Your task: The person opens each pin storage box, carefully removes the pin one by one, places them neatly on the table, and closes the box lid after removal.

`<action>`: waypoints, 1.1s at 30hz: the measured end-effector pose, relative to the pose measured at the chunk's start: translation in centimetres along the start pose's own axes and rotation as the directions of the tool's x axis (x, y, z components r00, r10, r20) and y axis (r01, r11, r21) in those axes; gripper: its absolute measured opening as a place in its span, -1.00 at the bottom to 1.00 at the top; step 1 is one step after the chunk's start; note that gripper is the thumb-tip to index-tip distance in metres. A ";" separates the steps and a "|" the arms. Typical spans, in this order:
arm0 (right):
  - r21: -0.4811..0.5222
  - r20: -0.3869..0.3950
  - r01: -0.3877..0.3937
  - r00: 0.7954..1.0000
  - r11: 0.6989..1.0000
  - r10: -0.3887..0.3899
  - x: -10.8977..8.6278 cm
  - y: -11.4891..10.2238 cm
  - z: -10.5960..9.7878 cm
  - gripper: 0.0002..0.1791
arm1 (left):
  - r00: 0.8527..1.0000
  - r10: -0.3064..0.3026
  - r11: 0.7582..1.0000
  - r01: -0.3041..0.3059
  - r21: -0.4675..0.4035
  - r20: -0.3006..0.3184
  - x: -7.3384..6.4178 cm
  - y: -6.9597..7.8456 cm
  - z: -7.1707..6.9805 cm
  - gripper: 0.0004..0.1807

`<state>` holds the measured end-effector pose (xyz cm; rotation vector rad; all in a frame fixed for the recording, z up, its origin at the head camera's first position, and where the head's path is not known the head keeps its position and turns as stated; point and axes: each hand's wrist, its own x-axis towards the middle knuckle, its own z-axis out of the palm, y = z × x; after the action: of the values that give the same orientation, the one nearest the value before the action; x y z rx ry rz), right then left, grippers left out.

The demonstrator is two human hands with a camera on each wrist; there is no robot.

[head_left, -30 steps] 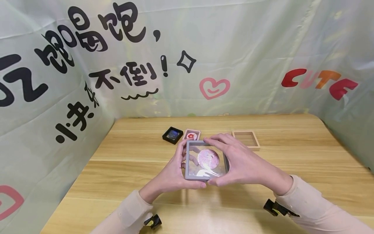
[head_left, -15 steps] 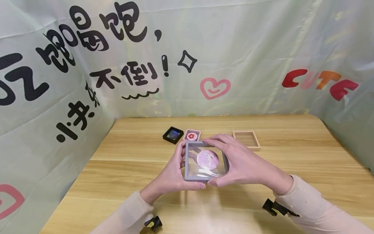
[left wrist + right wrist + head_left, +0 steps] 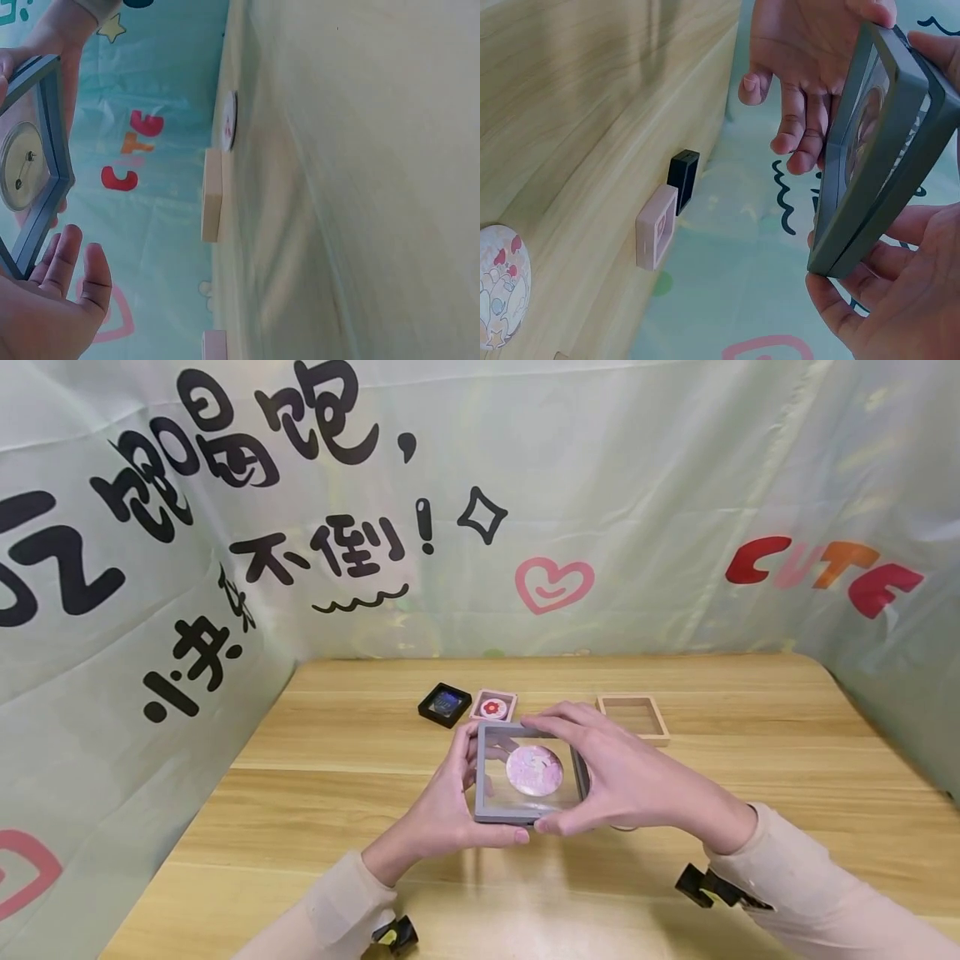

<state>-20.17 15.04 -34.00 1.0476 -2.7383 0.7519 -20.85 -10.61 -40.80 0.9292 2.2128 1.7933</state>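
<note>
Between both hands, a grey square display frame [image 3: 506,817] with clear film is held up off the table. A pink round pin badge [image 3: 534,771] sits inside; its pin back [image 3: 26,169] shows in the left wrist view. My left hand [image 3: 442,806] holds the frame's left side, thumb along the lower edge and some fingers behind. My right hand [image 3: 637,777] grips the right side between thumb and fingers at lower and upper edges. In the right wrist view, the frame's two halves [image 3: 885,150] stand slightly apart along part of one side.
On the wooden table [image 3: 315,810] lie a black frame [image 3: 445,705], a pink frame [image 3: 512,700] with a red-flower badge [image 3: 492,708], and a light wooden-coloured frame [image 3: 658,718]. Another round badge [image 3: 502,289] lies flat, mostly hidden by my right hand in the head view. Printed curtain surrounds the table.
The frame's tilt has shifted slightly, so the glare on its film has faded. Both hands keep nearly the same grip and place.
</note>
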 end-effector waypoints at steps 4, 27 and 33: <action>-0.004 -0.004 -0.007 1.000 1.000 0.007 0.2 -0.1 -0.1 0.13 | 1.000 -0.001 1.000 0.001 -0.008 -0.003 0.0 0.0 0.0 0.28; -0.013 0.000 -0.035 0.999 0.999 0.035 0.1 -0.1 -0.3 0.13 | 1.000 -0.014 1.000 0.013 -0.025 -0.018 0.1 -0.2 0.0 0.28; -0.011 0.006 -0.044 0.999 0.999 0.044 0.1 -0.1 -0.4 0.12 | 1.000 0.000 1.000 0.000 -0.005 -0.022 0.1 -0.1 -0.1 0.25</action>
<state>-20.23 15.11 -33.60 0.9927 -2.7764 0.7400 -20.98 -10.63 -40.88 0.9131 2.2208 1.8170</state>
